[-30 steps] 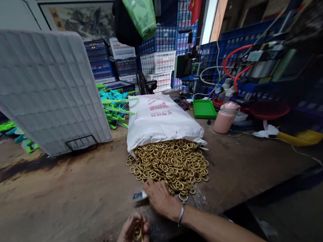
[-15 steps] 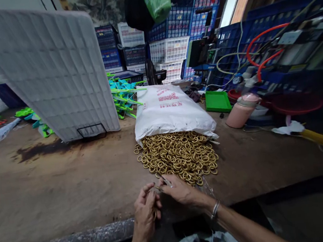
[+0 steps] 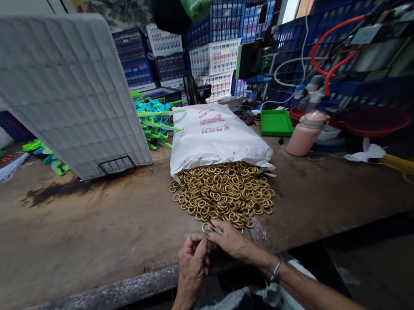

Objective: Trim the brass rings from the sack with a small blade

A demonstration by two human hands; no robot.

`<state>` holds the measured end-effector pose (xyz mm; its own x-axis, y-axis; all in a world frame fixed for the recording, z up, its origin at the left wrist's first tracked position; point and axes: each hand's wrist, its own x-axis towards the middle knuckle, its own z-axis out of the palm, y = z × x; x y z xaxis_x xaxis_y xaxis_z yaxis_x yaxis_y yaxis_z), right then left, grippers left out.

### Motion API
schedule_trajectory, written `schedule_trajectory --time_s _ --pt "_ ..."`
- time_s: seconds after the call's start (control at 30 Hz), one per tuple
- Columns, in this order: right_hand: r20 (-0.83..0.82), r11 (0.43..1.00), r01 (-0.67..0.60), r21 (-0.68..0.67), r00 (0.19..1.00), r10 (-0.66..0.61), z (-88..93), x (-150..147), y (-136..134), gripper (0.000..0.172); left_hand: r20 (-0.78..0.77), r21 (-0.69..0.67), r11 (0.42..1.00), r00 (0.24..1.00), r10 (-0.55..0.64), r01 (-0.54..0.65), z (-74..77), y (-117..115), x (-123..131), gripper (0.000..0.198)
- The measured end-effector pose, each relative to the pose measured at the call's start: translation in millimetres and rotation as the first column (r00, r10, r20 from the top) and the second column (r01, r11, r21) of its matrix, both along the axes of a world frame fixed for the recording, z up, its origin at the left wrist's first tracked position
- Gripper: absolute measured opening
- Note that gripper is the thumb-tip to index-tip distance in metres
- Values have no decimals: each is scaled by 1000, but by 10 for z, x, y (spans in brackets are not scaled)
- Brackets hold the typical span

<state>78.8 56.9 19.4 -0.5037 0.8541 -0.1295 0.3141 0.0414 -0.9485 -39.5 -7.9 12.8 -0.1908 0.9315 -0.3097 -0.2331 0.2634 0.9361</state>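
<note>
A heap of brass-coloured rings [image 3: 223,193] spills from the mouth of a white woven sack [image 3: 220,138] onto the table. Just in front of it, my two hands meet near the table edge. My right hand [image 3: 229,240] is closed around a slim, blade-like metal tool [image 3: 216,228], which points up and away. One ring [image 3: 205,227] shows right by its fingertips; whether it is held or lies on the table is unclear. The fingers of my left hand [image 3: 193,261] are pinched together against the right fingertips, and what they grip is too small to make out.
A grey ribbed panel [image 3: 59,92] stands upright on the left in a black wire stand [image 3: 118,166]. Green and teal plastic pieces [image 3: 155,118] lie behind it. To the right are a green tray [image 3: 276,123], a pink bottle [image 3: 305,135] and red air hoses [image 3: 315,56].
My left hand has moved slightly up and right, closing in on the right fingertips. The right hand keeps its hold on the tool. The whole view has shifted a little.
</note>
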Motion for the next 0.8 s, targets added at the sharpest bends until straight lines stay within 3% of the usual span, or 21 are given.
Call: schedule_trajectory --time_s 0.23,0.43,0.53,0.63,0.8 --pt "56 996 7 88 998 -11 5 109 -108 19 82 -21 989 986 -145 147 26 -124 80 32" --pt "22 997 -17 72 1000 16 86 174 -190 21 155 -23 991 980 -129 134 131 -233 142 31" --pt "133 976 -1 217 991 -28 78 225 -205 20 153 1 993 981 -116 118 143 -238 161 32" --pt "313 918 -136 373 950 14 51 273 -247 13 123 5 994 986 -112 112 121 -212 182 35" --pt "532 888 -266 376 846 28 67 273 -337 29 74 -9 996 994 -84 85 61 -185 204 38"
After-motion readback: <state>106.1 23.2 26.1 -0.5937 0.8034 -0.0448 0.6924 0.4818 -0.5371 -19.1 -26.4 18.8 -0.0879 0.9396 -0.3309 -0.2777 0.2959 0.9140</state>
